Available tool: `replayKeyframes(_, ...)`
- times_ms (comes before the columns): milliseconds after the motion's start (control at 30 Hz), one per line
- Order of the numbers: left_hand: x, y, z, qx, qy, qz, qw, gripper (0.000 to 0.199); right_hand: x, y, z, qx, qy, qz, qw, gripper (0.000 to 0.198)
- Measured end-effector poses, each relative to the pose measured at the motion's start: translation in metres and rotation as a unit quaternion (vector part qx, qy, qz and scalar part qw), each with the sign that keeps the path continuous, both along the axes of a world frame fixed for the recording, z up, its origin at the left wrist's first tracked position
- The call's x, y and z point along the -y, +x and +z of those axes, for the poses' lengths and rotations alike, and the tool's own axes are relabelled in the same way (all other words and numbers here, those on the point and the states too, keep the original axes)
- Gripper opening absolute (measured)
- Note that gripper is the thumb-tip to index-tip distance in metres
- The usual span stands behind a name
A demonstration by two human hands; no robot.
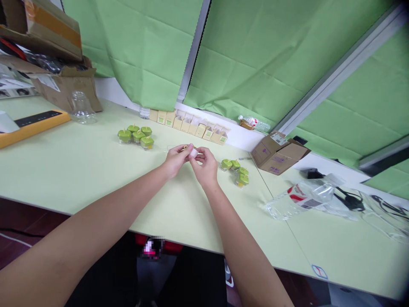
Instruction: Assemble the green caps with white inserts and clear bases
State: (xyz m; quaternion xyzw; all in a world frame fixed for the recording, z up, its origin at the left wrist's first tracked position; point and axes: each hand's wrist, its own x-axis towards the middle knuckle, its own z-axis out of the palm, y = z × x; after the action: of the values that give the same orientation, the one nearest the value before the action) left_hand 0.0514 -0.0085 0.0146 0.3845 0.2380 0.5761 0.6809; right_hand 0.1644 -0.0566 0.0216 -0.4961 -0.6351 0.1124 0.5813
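Note:
My left hand [175, 161] and my right hand [205, 167] meet above the middle of the table [172, 204]. Between their fingertips is a small whitish piece [194, 152], too small and too covered to name. Both hands are closed, thumbs and fingers pinched around it. Something yellowish shows at the left fingertips, mostly hidden. To the left stands a cluster of small clear containers with green tops [138, 136]. Several more green-topped containers [242, 175] stand just right of my right hand.
A row of small cardboard boxes [188, 123] lines the table's back edge. Rightward are a brown carton [277, 153], a large clear bottle [300, 198] and black cables [349, 199]. At left are a yellow-edged device [38, 128], a clear plastic vessel [82, 108] and stacked cartons [68, 83].

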Motion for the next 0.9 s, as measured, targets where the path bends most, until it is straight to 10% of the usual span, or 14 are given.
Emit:
replayKeyframes(433,0.004,0.003,0.004,-0.015,-0.014,0.046,0.999,0.038,0.004,-0.016,0.000,-0.031,-0.019,-0.099,0.994,0.026)
replayKeyframes(900,0.003,-0.003,0.006,-0.007,-0.022,-0.060,0.998,0.037,0.002,-0.002,0.000,0.031,0.048,-0.079,0.995,0.024)
